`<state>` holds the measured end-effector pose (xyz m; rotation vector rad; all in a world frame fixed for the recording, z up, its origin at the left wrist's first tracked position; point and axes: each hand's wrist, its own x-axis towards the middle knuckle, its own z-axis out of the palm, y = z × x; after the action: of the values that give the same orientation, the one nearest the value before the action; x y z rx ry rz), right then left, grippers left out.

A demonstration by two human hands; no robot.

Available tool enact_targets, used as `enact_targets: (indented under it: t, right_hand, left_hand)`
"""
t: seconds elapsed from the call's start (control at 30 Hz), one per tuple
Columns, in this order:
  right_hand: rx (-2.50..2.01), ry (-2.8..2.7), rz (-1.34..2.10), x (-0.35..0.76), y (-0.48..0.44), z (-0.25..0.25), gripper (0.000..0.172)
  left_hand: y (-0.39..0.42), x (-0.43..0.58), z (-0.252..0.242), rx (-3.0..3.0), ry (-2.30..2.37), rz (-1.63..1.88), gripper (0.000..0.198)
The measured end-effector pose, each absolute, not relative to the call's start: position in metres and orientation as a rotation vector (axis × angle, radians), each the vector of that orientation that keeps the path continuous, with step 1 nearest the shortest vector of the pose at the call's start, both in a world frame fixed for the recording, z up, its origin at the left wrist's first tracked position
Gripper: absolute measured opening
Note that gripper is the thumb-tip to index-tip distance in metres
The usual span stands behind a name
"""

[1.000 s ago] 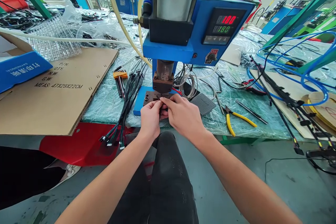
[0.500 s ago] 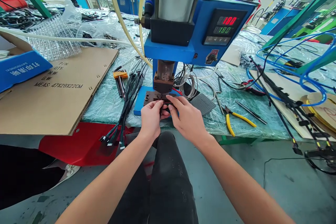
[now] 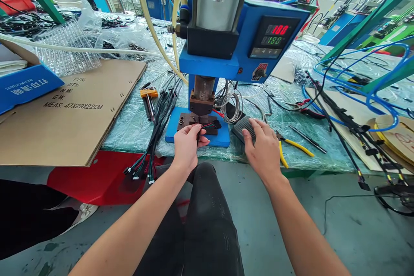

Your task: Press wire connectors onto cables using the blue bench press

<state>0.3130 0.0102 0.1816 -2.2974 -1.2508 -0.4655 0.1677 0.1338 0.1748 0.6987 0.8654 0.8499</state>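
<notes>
My left hand (image 3: 188,143) pinches a thin cable with coloured wires just in front of the blue press (image 3: 211,62). The cable's black connector (image 3: 216,124) sticks out to the right over the dark metal die block (image 3: 184,120). Above it the press head (image 3: 202,102) hangs close to the block; the exact gap is hard to see. My right hand (image 3: 263,148) lies with fingers stretched on a grey ribbed pedal (image 3: 241,127) beside the press base. Left of the press lies a bundle of black cables (image 3: 158,120), their white-tipped ends hanging over the table edge.
Yellow-handled cutters (image 3: 296,146) and a pen-like metal tool (image 3: 307,139) lie right of my right hand. A flat cardboard box (image 3: 74,108) and an orange-headed tool (image 3: 148,93) are at left. A red stool (image 3: 90,181) stands below the table edge; a person's leg shows beside it.
My right hand has left the cable and moved right onto the grey pedal. The black connector and coloured wires are now uncovered. My left hand keeps its place.
</notes>
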Motion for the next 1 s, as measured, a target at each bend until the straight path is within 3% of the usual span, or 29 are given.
enact_targets:
  t: [0.17, 0.37, 1.0]
  right_hand:
    - [-2.168, -1.501, -0.438, 0.279, 0.015, 0.196, 0.037]
    - [-2.274, -1.844, -0.296, 0.241, 0.049, 0.211, 0.044]
    - [-2.365, -1.82, -0.238, 0.24, 0.064, 0.208, 0.046]
  left_hand:
    - [0.135, 0.169, 0.173, 0.7, 0.849, 0.854, 0.018]
    - [0.135, 0.171, 0.171, 0.654, 0.81, 0.89, 0.017]
    - [0.136, 0.168, 0.164, 0.742, 0.796, 0.944, 0.018]
